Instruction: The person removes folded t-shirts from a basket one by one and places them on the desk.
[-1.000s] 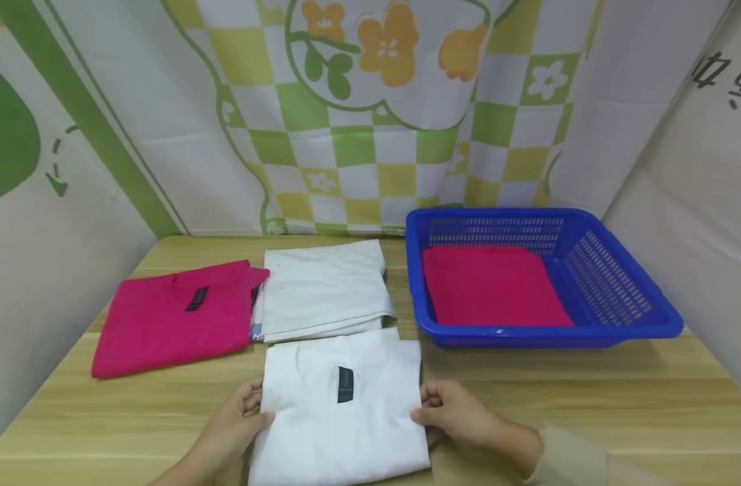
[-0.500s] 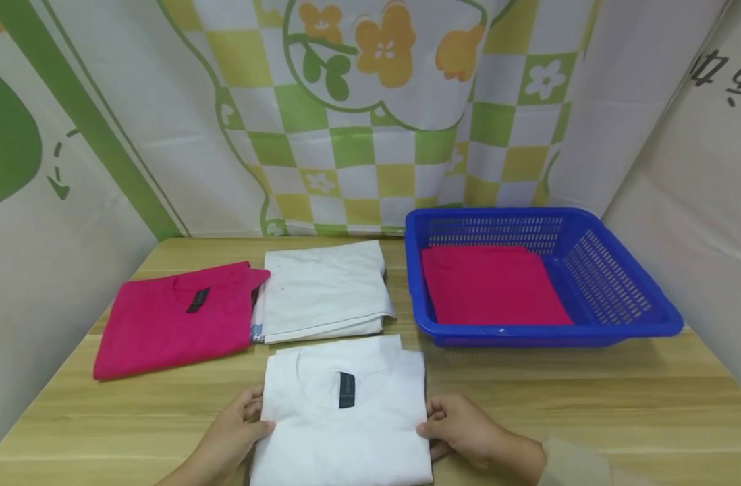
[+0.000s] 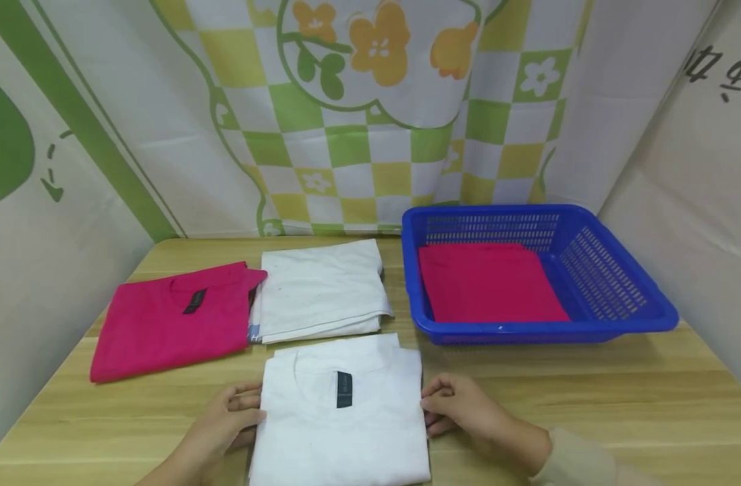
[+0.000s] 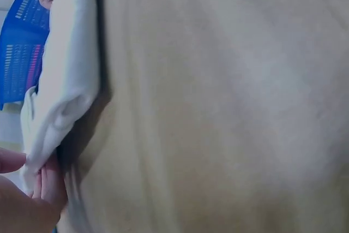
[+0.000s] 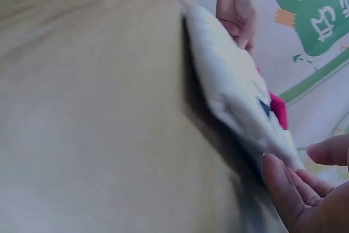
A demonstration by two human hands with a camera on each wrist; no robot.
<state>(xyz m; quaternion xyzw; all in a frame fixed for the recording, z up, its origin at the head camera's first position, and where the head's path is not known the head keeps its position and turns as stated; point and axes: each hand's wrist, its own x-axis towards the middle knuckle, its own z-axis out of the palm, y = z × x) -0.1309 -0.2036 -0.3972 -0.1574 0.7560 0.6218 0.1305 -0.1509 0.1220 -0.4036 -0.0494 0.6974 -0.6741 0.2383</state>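
A folded white T-shirt (image 3: 340,432) with a dark neck label lies at the front of the table. My left hand (image 3: 218,425) is at its left edge; in the left wrist view the thumb (image 4: 12,160) and fingers (image 4: 50,181) pinch the cloth's edge between them. At the opposite edge is my right hand (image 3: 468,412). Its fingertips (image 5: 277,175) touch the side of the fold in the right wrist view, while the thumb (image 5: 330,151) stands off the cloth. A folded white cloth garment (image 3: 322,290) lies just behind, beside a folded pink T-shirt (image 3: 176,324).
A blue plastic basket (image 3: 546,329) stands at the back right, holding a folded pink garment (image 3: 492,283) in its left part. Behind the wooden table (image 3: 589,378) hangs a patterned curtain (image 3: 358,148), with pale walls of cloth at both sides.
Both thumbs have drawn back from the top of the white T-shirt to its edges. The right hand has shifted farther back along the side; the shirt has hardly moved.
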